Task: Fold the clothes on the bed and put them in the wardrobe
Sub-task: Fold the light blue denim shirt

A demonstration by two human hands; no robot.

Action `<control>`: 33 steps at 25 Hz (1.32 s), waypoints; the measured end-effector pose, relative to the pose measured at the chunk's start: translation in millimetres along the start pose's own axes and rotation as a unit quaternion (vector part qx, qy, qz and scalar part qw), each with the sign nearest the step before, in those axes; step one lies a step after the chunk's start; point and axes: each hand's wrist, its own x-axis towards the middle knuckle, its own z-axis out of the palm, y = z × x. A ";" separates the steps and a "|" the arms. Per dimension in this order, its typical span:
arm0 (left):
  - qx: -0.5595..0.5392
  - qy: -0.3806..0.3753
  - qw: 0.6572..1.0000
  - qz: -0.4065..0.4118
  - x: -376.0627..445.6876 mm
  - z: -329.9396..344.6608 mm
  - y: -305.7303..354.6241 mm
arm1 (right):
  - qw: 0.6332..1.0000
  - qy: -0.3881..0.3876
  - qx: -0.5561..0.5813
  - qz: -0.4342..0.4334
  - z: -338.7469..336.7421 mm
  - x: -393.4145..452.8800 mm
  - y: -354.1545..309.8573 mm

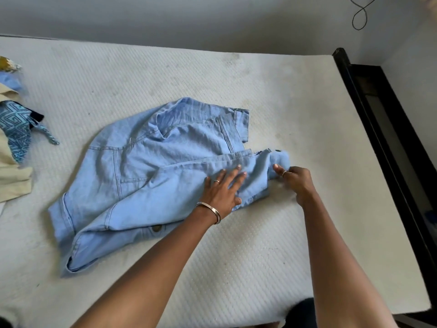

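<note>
Pressing down with spread, straight fingers, the left hand (223, 189) pins a folded-over flap of the light blue denim jacket (142, 176), most likely to keep the cloth from sliding while the other hand works. Just to its right, the right hand (296, 182) pinches the bunched end of a sleeve between thumb and curled fingers, apparently ready to draw it across the body of the garment. The jacket lies rumpled on the white mattress (260, 95), spreading leftward and away from both hands, only partly folded, so the task looks early. Well to the left of the hands, a heap of unfolded clothes (14, 138) waits at the mattress edge, a blue patterned piece on top. Beyond the right hand runs the dark bed frame (378, 119). No brand, label or readable writing shows anywhere; the wardrobe is not in view.
</note>
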 end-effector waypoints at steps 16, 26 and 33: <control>-0.066 -0.129 0.983 -0.113 20.3 5.7 12.7 | 0.960 0.134 0.243 0.029 -4.2 -8.1 -4.8; -0.737 0.091 0.568 -0.354 -6.3 -28.8 -34.1 | 0.875 -0.060 -0.285 -0.386 84.5 -96.0 -34.6; -0.604 0.098 0.700 -0.367 9.8 -19.5 -12.8 | 0.987 0.073 -0.115 -0.084 74.7 -72.7 -18.2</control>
